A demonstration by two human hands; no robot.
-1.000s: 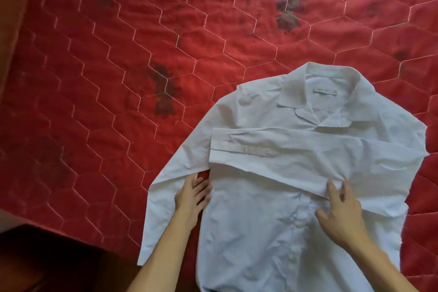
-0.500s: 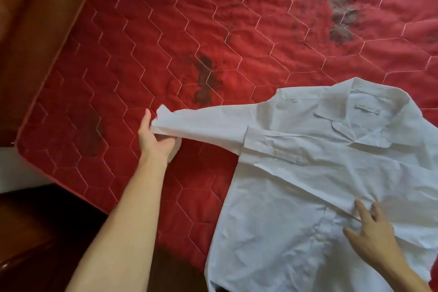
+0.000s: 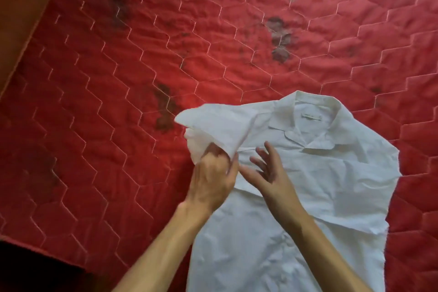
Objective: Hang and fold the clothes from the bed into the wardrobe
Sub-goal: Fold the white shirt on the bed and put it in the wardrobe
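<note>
White shirt [image 3: 331, 185] on red quilted bed [image 3: 118, 78], 4 o'clock of view, collar toward 12. Your left hand [image 3: 213, 178] grips bunched sleeve [image 3: 220, 125] at shirt's 10 o'clock; your right hand [image 3: 267, 173], fingers spread, just beside.

A smooth brown panel [image 3: 21, 7], perhaps wood, fills the 10 o'clock corner. Dark shadowed floor [image 3: 35, 272] lies at 7 o'clock. Dark blotchy stains [image 3: 279, 38] sit at 1 o'clock.
</note>
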